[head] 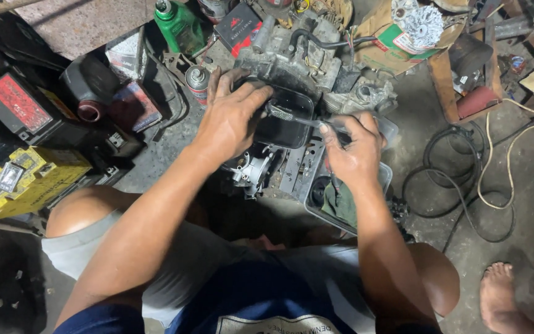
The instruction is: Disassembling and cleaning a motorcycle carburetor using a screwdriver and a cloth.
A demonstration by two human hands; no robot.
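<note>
My left hand (233, 114) grips a dark, rounded rectangular cover (288, 124) from its left edge, fingers curled over the rim. Holding a small brush (292, 116), my right hand (353, 148) lays its bristles on the cover's upper face. Both hands hover over greasy engine parts (258, 170) on the floor. A large grey engine casing (298, 59) sits just beyond the cover.
A clear plastic tub (381, 179) with a green rag lies under my right wrist. A green oil bottle (177, 25), a spray can (198, 81), yellow boxes (29, 179) and a battery (16, 102) crowd the left. Cables (465, 179) coil right. Another person's bare feet (517, 297) stand bottom right.
</note>
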